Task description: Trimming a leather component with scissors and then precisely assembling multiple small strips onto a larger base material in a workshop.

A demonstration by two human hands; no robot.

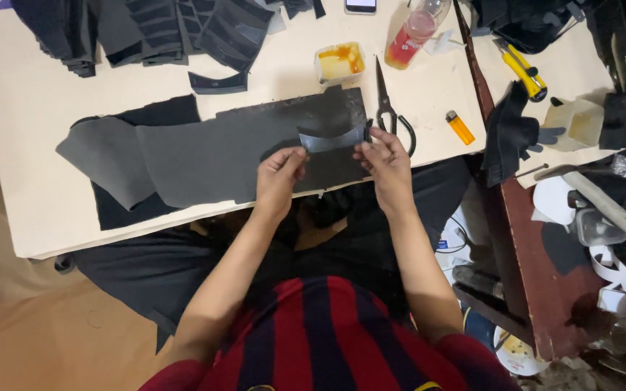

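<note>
A curved dark grey strip point(331, 139) is held up between both hands just above the near edge of the surface point(30, 166). The left hand point(278, 176) is clamped on the strip's left end, fingers point(295, 158) pinched together; the right hand point(384, 161) is closed on its right end in the same way. Beneath the strip, one large grey sheet point(204, 156) is laid flat over a black sheet point(161, 114), reaching to the near edge.

Containers are counted next. One clear tub point(339, 61) is seen toward the far edge, filled with yellow-orange paste. One clear bottle point(416, 32) is lying tilted beside it, red liquid in its lower part. One pale open cup point(577, 123) is set on the neighbouring surface to the right; its contents cannot be made out.

One pair of black scissors point(389, 108) is lying just beside the right hand, one orange lighter point(460, 127) near the right edge, one yellow utility knife point(522, 69) beyond. Stacks of dark cut pieces point(168, 29) are piled along the far edge.
</note>
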